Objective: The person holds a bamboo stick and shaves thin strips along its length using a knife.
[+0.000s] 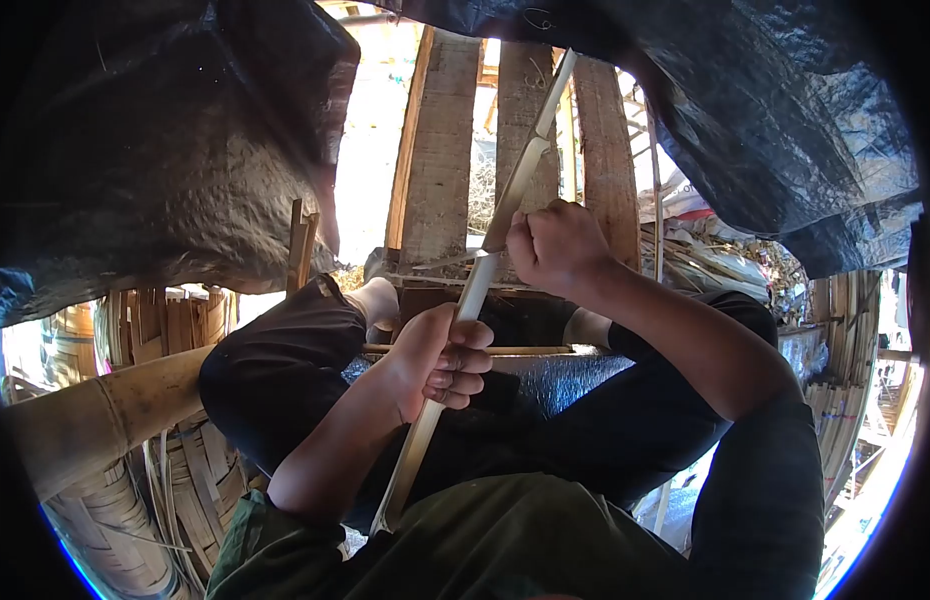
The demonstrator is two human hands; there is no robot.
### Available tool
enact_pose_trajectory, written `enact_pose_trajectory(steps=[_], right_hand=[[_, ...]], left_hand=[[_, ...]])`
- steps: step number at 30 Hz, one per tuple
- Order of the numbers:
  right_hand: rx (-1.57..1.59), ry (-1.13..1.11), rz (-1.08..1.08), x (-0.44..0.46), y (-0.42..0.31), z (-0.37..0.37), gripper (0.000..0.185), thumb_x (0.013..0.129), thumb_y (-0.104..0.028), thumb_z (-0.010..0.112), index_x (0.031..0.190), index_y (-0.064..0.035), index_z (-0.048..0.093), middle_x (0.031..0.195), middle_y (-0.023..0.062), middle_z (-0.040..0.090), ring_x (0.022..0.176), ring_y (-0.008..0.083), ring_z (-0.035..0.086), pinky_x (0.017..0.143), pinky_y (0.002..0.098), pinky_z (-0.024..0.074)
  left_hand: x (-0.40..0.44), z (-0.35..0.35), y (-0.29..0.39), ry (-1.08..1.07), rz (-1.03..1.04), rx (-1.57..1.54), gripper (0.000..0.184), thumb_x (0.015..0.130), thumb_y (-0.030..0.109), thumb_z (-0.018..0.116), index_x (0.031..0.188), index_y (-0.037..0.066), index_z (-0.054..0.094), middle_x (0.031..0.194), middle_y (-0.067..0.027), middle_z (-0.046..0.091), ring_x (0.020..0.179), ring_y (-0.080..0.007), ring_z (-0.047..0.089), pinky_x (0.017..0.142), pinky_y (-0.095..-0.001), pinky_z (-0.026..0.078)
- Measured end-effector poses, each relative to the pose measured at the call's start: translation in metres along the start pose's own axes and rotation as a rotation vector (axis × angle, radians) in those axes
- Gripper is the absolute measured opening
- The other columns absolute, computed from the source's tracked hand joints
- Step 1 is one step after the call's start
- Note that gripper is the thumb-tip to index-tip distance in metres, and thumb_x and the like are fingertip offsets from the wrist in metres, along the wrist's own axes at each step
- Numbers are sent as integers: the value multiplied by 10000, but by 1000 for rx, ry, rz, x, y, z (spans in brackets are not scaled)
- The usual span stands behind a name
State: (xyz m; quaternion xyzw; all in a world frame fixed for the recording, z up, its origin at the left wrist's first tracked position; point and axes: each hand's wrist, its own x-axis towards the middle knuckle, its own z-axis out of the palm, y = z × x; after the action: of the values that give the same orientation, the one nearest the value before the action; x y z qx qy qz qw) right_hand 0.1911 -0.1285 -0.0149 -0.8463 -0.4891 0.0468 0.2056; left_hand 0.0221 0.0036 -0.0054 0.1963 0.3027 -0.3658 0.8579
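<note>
A long pale bamboo strip [475, 285] slants from my lap, up past both hands, to the boards ahead. My left hand [445, 365] is wrapped around its lower part, knuckles to the right. Farther up, my right hand [560, 245] is closed in a fist against the strip's right side. What that fist holds is hidden. A thin, pale, blade-like sliver [450, 262] juts out to the left of the strip at that height; I cannot tell whether it is a knife or a shaving. Above the fist the strip has a stepped joint.
Wooden planks [440, 150] stretch away in front of my feet. Dark plastic sheeting [165, 150] hangs on both sides. A thick bamboo pole [115, 410] lies at my left, above woven bamboo baskets [200, 475]. Bundled bamboo slats [840, 400] stand at the right.
</note>
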Motion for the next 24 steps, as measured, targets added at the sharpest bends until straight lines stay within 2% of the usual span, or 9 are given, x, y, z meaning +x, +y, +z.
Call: enact_pose_trajectory(steps=[5,8,10,13,15,17,18,22,24], right_hand=[[-43,33,-48,-1,4,3,390,874,-232,475,579,-10,602,529,181,579,477,344,605,506,433,536],[-206,-87,141,8,11,-8,440,903,-278,420,619,-11,625,579,201,605,547,365,633,556,454,549],[-207,38,350,25,48,-18,395,886,-238,423,651,-1,634,641,238,619,628,407,642,619,482,541],[-270,-135,330,10,23,-6,394,893,-254,401,710,-12,652,688,236,639,669,406,653,658,484,548],[-79,-116,393,-6,-21,-14,376,893,-252,406,723,-19,647,684,225,642,667,400,657,687,482,548],[-169,-247,146,-14,-20,-7,452,913,-316,362,781,-7,663,648,220,634,616,381,658,637,473,560],[-148,-146,236,-8,-16,-9,487,904,-323,373,660,3,640,595,218,612,605,390,655,611,471,558],[-52,-91,438,27,39,-17,497,914,-330,362,730,42,637,636,239,621,619,405,654,626,471,558],[-10,-101,383,14,27,-6,493,916,-331,357,761,39,643,662,247,628,638,404,657,655,477,556]], left_hand=[[-2,3,0,46,21,34,213,802,173,320,597,218,280,482,96,228,378,-32,167,335,-201,121],[-5,2,-3,29,7,35,209,803,176,311,600,216,286,483,90,229,379,-39,166,333,-210,124],[-8,3,-8,34,24,40,209,812,182,294,605,215,295,483,86,226,380,-46,170,338,-220,129],[-9,2,-6,58,17,62,207,819,190,276,615,210,306,484,77,225,378,-56,176,345,-231,136],[-7,4,-9,95,29,64,221,824,196,277,604,211,288,482,79,220,377,-51,168,338,-221,136],[-6,6,-9,137,23,73,237,830,202,278,593,211,271,481,81,215,376,-45,160,331,-212,135],[-7,10,-8,148,33,80,236,832,205,274,595,208,274,480,79,213,376,-46,159,331,-214,137],[-4,8,-8,143,37,83,239,837,209,270,598,205,285,477,74,210,375,-49,155,332,-220,133],[-5,6,-5,157,41,92,242,838,210,269,598,204,287,475,71,211,373,-51,155,331,-220,133]])
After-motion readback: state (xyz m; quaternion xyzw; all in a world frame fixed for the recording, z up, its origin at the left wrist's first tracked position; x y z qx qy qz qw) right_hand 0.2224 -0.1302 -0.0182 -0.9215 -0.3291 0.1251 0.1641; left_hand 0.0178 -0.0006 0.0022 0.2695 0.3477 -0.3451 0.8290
